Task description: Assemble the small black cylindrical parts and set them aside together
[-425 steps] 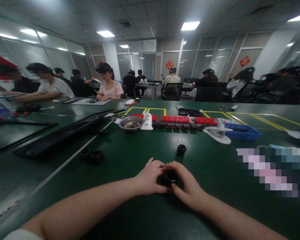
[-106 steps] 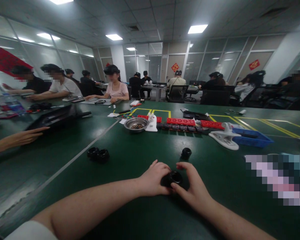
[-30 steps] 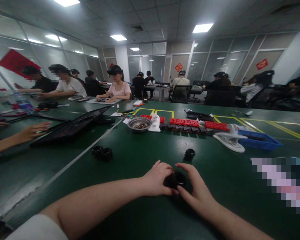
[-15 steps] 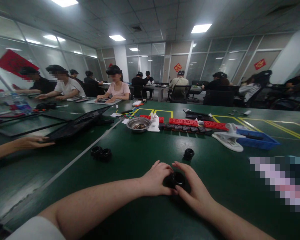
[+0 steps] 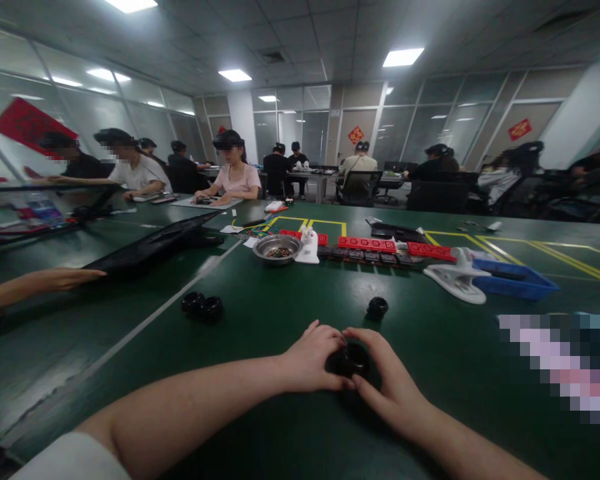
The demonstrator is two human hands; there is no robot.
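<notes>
Both grips closed on small black round rubber ring [image 5: 353, 359]: left hand [image 5: 313, 360] at nine o'clock, right hand [image 5: 387, 381] at three; keep pressed flat to green counter [image 5: 280, 300].

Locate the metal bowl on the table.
Head view: the metal bowl sits left of centre, far across the green table, right beside the small white figure.

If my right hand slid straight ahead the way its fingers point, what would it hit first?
The right hand already wraps the black ring it holds with the left hand. Beyond that, probably the left hand's fingers; depth is unclear.
</notes>
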